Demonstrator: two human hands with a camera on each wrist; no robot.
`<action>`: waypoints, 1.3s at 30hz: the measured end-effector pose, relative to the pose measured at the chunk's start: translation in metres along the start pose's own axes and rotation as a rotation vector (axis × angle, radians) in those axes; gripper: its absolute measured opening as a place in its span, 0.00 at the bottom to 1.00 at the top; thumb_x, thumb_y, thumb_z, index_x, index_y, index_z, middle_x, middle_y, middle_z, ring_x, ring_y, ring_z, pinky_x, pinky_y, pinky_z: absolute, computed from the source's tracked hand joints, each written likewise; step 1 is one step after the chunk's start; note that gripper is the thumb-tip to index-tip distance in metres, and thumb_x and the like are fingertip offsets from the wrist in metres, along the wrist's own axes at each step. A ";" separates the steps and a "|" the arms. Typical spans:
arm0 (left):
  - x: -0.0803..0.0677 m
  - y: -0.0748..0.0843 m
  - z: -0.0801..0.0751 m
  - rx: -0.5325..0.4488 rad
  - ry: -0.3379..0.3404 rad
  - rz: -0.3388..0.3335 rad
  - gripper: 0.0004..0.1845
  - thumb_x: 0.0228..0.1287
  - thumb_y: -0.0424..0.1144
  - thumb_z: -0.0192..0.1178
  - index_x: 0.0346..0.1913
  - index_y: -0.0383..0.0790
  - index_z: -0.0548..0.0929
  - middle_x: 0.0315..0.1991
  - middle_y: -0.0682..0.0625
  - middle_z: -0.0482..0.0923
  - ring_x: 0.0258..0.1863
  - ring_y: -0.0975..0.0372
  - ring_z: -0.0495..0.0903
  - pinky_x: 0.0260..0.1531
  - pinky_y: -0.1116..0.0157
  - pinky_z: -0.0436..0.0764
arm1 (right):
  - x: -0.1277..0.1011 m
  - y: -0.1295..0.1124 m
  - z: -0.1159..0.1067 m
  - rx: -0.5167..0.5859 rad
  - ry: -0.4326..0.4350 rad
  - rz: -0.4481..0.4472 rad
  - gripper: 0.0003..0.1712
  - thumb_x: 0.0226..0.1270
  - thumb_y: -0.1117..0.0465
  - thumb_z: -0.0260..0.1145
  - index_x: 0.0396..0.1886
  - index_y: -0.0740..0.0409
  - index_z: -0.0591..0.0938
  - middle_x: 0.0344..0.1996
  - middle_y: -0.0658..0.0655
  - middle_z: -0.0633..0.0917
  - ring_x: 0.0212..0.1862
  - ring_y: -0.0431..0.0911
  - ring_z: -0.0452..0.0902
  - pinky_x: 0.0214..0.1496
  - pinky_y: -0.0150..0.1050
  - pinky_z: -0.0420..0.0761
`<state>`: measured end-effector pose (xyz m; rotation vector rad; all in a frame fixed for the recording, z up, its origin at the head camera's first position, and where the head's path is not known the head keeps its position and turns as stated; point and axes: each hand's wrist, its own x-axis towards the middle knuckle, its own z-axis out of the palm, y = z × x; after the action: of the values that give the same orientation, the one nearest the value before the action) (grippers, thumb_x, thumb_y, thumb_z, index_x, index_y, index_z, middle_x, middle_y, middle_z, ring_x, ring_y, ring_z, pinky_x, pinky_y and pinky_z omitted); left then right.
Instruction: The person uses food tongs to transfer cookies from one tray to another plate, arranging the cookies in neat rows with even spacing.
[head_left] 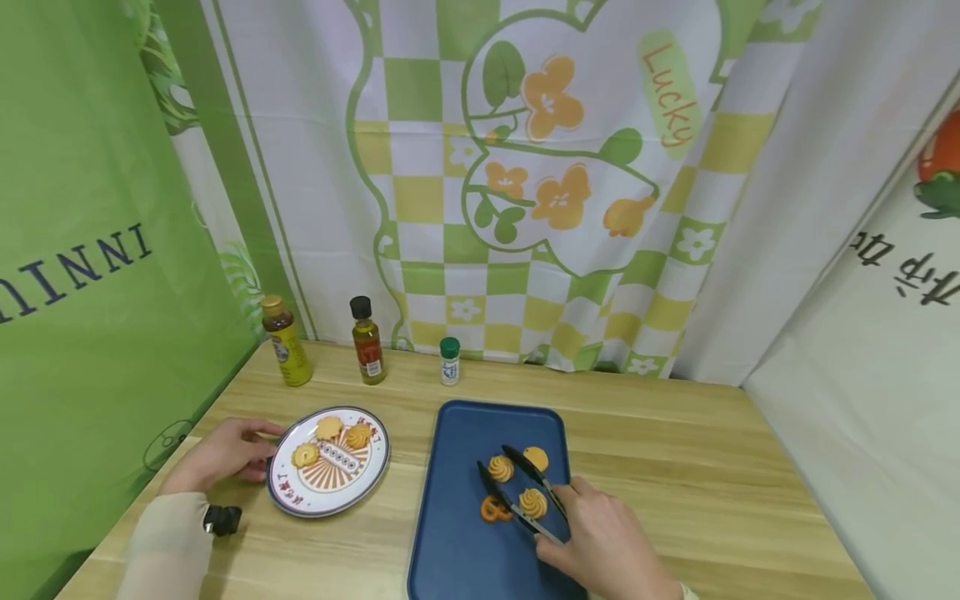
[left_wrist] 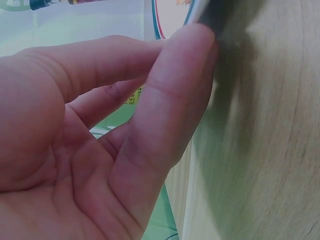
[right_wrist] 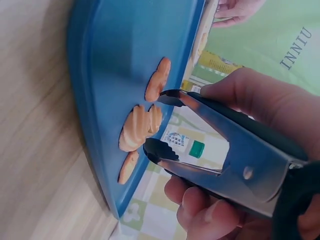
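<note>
My left hand [head_left: 227, 454] pinches the left rim of a white patterned plate [head_left: 352, 490]; in the left wrist view, thumb and fingers [left_wrist: 175, 95] meet at its edge. On the plate lie a flat cookie [head_left: 328, 427], a swirled cookie [head_left: 357, 435] and another round cookie [head_left: 305, 455]. My right hand [head_left: 607, 533] grips black-tipped metal tongs [right_wrist: 250, 177], their arms spread apart over a blue tray [head_left: 459, 475]. Between and around the tips are two swirled cookies [head_left: 533, 502], a round flat cookie [head_left: 536, 457] and a pretzel-shaped cookie [head_left: 493, 509]. The tips appear to clasp nothing.
Along the back of the wooden table [head_left: 675, 467] stand a yellow-labelled bottle [head_left: 288, 346], a dark-capped oil bottle [head_left: 368, 346] and a small green-capped shaker [head_left: 449, 362]. A patterned curtain [head_left: 420, 200] hangs behind, with a green cloth [head_left: 90, 192] at left.
</note>
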<state>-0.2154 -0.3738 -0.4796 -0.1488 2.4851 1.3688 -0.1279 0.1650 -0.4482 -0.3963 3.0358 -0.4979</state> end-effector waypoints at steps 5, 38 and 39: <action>-0.001 0.001 0.000 -0.008 0.000 0.000 0.27 0.80 0.27 0.61 0.75 0.17 0.72 0.50 0.32 0.84 0.34 0.58 0.88 0.36 0.63 0.96 | 0.001 0.001 -0.001 -0.001 -0.014 -0.004 0.36 0.55 0.42 0.87 0.56 0.63 0.92 0.53 0.67 0.92 0.40 0.57 0.91 0.40 0.56 0.94; 0.002 -0.002 0.000 -0.002 0.002 0.004 0.25 0.82 0.26 0.60 0.75 0.17 0.73 0.48 0.34 0.85 0.36 0.58 0.88 0.37 0.62 0.96 | -0.002 0.001 -0.010 -0.026 -0.022 -0.055 0.28 0.57 0.45 0.86 0.47 0.62 0.93 0.35 0.54 0.88 0.23 0.39 0.70 0.21 0.35 0.69; 0.002 -0.002 0.000 -0.002 0.003 0.004 0.25 0.82 0.26 0.60 0.75 0.17 0.73 0.48 0.34 0.85 0.35 0.58 0.88 0.36 0.62 0.96 | -0.001 0.001 -0.010 -0.022 -0.024 -0.055 0.28 0.57 0.46 0.86 0.47 0.62 0.93 0.36 0.55 0.89 0.23 0.40 0.70 0.21 0.35 0.69</action>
<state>-0.2168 -0.3748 -0.4816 -0.1467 2.4872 1.3738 -0.1274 0.1690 -0.4390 -0.4840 3.0169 -0.4595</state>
